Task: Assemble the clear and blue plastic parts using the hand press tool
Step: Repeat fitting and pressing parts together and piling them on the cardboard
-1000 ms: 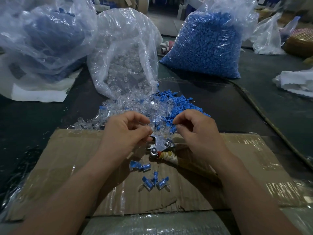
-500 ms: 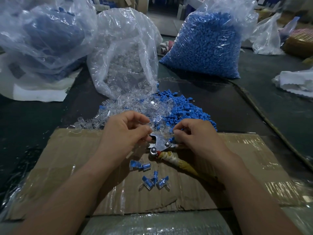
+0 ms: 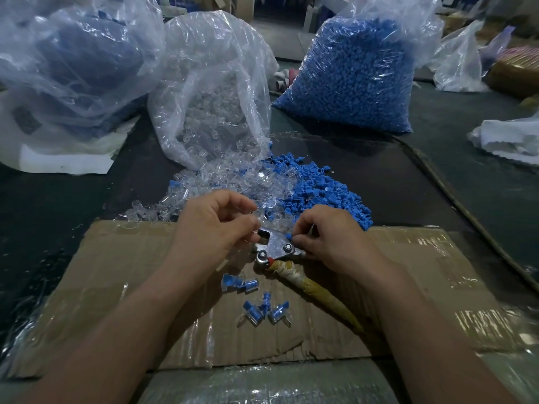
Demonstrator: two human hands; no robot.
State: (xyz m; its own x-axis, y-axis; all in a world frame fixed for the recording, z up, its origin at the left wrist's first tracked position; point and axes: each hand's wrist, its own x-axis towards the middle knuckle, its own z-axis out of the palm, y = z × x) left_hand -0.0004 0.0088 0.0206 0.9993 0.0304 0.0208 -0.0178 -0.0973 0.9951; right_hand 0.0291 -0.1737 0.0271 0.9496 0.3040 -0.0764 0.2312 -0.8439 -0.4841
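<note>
Loading the press [image 3: 277, 247] at the cardboard's [image 3: 116, 272] far edge, our right hand [image 3: 326, 239] pinches a blue part [image 3: 288, 236], our left hand [image 3: 215, 228] a clear part [image 3: 259, 220]; seated askew, they could jam.

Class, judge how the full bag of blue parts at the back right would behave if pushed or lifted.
The bag of blue parts looks packed full, so it is probably heavy and reluctant to slide. Its thin, crinkled film looks floppy, so it would likely sag and reshape when lifted.
</note>
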